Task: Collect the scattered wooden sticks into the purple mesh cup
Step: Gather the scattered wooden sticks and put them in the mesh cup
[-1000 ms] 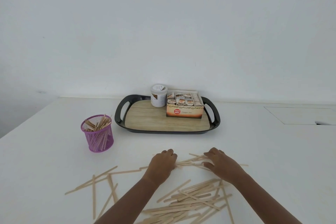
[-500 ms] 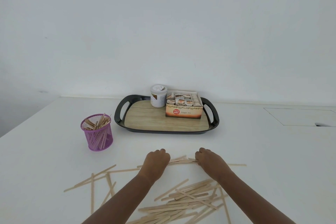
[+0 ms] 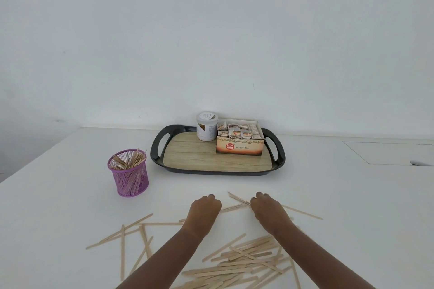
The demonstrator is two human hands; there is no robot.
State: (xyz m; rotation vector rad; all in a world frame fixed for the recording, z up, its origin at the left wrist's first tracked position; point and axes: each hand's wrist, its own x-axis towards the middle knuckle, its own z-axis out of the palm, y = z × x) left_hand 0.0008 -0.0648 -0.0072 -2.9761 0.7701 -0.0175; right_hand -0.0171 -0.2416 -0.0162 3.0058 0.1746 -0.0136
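Both hands rest knuckles-up on the white desk (image 3: 58, 195), curled into loose fists around a small bundle of wooden sticks (image 3: 234, 206) that spans the gap between them. The left hand (image 3: 204, 210) closes over the bundle's left end, and the right hand (image 3: 266, 209) closes over its right end; a few stick tips poke out beyond the right hand, one long stick (image 3: 303, 212) trailing off toward the right. Whether the bundle is lifted clear of the desk or pressed against it cannot be told.

The purple mesh cup (image 3: 130, 175) stands upright on the desk to the left of the hands and farther from the person, well apart from them, already holding a leaning sheaf of sticks. More sticks lie scattered flat: a loose crossing group (image 3: 131, 234) near the left forearm, and a denser overlapping pile (image 3: 246, 258) between and under the two forearms at the near edge of the view.

Behind the hands sits a black-rimmed tray (image 3: 162, 155) with a wood-grain floor. On it, at the back, stand a white lidded tub (image 3: 206, 126) and, touching its right side, an open box of ginger tea bags (image 3: 239, 145).
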